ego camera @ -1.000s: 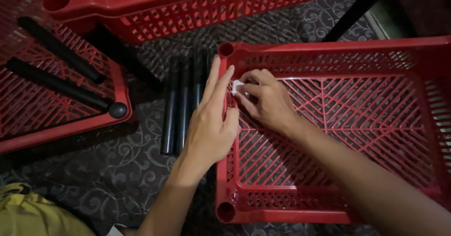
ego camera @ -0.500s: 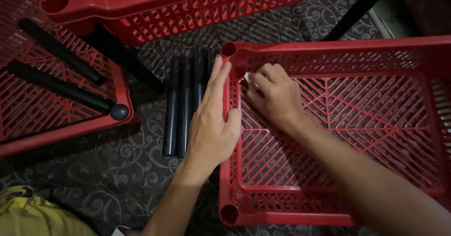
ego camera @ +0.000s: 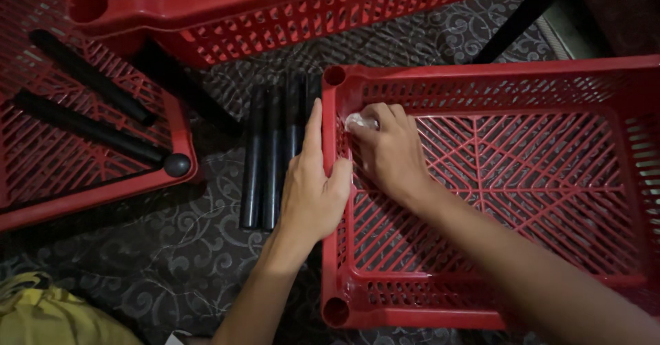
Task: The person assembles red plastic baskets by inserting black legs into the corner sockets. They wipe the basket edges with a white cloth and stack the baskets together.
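A red plastic lattice basket (ego camera: 481,84) lies on the floor in front of me. My left hand (ego camera: 313,187) grips its left wall, fingers outside and thumb over the rim. My right hand (ego camera: 385,149) is inside the basket near the far left corner, pinching a small white scrap (ego camera: 359,121), perhaps a sticker or wad of paper, against the wall. Just left of the basket lie several black tubes (ego camera: 271,156) side by side on the floor.
Another red basket (ego camera: 179,132) at the left holds two black tubes (ego camera: 89,128) and has a black ball cap (ego camera: 177,164) at its corner. A third red basket (ego camera: 289,8) sits at the top. Patterned dark carpet (ego camera: 172,262) underneath; yellow cloth (ego camera: 41,317) at bottom left.
My left hand has closed down from raised fingers onto the basket's left wall. My right hand slid toward the far left corner with the white scrap.
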